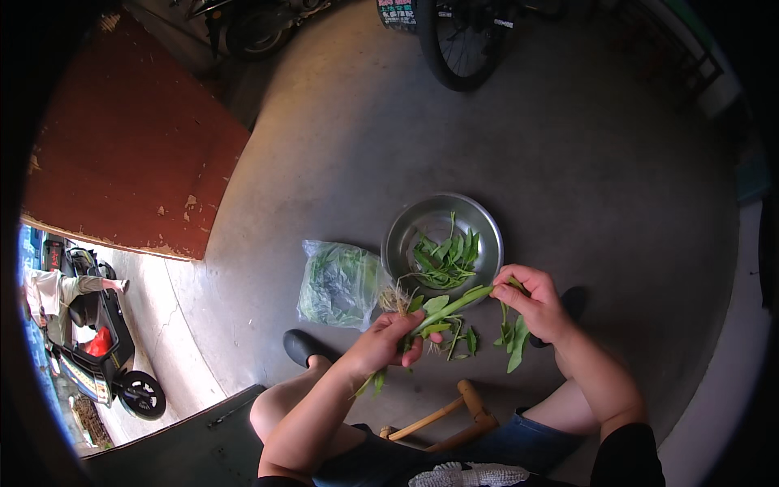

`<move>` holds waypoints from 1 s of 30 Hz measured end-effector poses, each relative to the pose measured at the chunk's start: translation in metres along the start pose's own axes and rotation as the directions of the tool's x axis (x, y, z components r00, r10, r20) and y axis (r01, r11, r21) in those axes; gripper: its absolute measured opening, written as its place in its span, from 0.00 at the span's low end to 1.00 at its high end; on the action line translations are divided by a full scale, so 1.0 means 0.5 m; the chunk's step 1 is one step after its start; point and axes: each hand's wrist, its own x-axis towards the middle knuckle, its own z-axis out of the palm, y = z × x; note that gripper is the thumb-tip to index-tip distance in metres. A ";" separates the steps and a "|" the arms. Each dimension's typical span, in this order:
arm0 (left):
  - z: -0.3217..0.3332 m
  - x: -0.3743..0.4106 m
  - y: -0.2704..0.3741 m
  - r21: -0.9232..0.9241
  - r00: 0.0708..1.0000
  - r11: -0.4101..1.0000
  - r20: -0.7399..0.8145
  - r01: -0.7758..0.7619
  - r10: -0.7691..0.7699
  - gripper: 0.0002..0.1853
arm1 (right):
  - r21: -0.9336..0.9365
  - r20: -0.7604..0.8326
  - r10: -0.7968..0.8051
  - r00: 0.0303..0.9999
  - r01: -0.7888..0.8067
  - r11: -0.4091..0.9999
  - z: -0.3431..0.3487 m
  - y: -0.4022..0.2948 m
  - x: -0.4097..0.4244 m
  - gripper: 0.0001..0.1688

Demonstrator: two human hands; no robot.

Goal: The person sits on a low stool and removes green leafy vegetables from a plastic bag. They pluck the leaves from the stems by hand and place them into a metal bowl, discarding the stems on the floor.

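A bunch of leafy green vegetable stems [455, 307] stretches between my two hands. My left hand [389, 341] grips its rooted end, with pale stringy roots [395, 299] poking out past the fingers. At the other end, the fingertips of my right hand [532, 301] pinch the stems, and a leafy sprig [517, 344] hangs beneath that hand. Just beyond them, a round stainless steel basin [389, 234] stands on the floor with picked green leaves [447, 255] inside. Touching or close to its left side lies a clear plastic bag [338, 286] of greens.
Loose trimmings [459, 341] lie on the concrete floor [328, 158] below my hands. A bamboo stool frame [471, 408] shows between my legs. Farther off are a bicycle wheel [429, 52] and a worn red-brown panel [134, 140]. Outside at left, a person [55, 289] is at an electric scooter [91, 347].
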 end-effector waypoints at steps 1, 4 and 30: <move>-0.006 0.011 0.025 -0.001 1.000 1.000 -0.010 0.020 -0.020 0.26 | -0.025 0.015 0.013 1.000 -0.013 1.000 -0.008 -0.019 0.026 0.06; -0.024 0.036 0.048 0.017 0.998 0.999 -0.053 0.033 -0.033 0.25 | -0.069 0.036 0.082 0.996 -0.079 0.994 -0.044 -0.033 0.064 0.07; -0.029 0.101 0.079 0.237 0.960 0.972 -0.273 0.009 0.058 0.17 | -0.358 0.277 -0.138 0.951 0.236 0.903 -0.025 -0.031 0.134 0.07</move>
